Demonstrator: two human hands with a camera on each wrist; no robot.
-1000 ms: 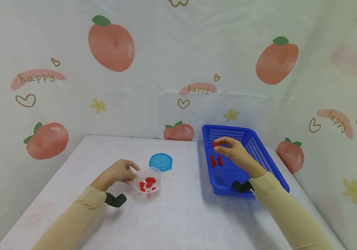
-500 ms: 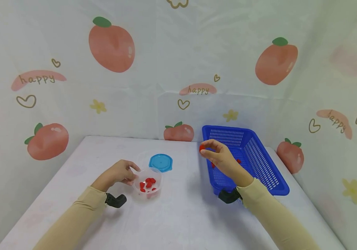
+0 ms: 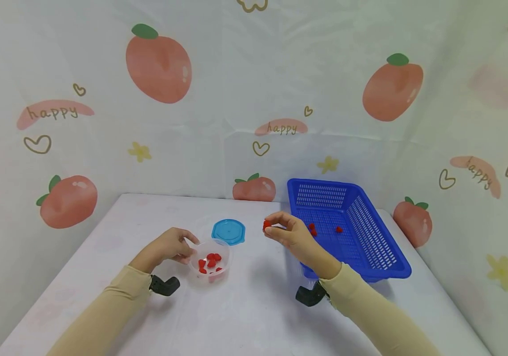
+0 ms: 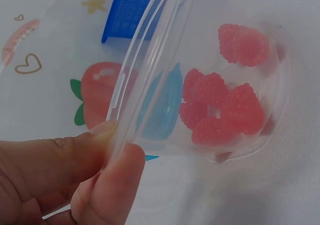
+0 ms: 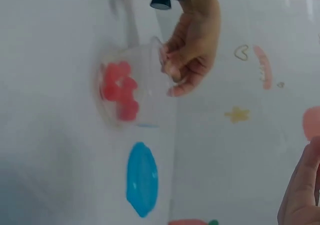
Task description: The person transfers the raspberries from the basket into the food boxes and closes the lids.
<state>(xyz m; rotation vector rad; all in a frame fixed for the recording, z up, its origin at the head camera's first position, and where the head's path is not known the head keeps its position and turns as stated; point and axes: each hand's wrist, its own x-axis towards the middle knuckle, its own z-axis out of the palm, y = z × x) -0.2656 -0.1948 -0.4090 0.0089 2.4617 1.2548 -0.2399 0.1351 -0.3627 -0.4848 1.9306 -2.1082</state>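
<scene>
My left hand (image 3: 169,248) pinches the rim of a clear round plastic tub (image 3: 195,273) between thumb and fingers. Several red raspberries (image 4: 242,107) lie on the tub's bottom, best seen in the left wrist view. Over the table, between tub and basket, my right hand (image 3: 296,237) pinches one raspberry (image 3: 266,226) at its fingertips. A blue plastic basket (image 3: 371,232) stands at the right with a few raspberries (image 3: 339,229) on its floor; my right hand and forearm hide part of it.
A blue lid (image 3: 229,231) lies on the white-covered table (image 3: 236,316) just behind the tub. Behind the table hangs a white cloth (image 3: 209,123) with printed fruit. The basket's raised rim borders the right side.
The right hand has carried its raspberry leftward and a little down, out from above the basket to over the table. The left hand and tub have stayed in place.
</scene>
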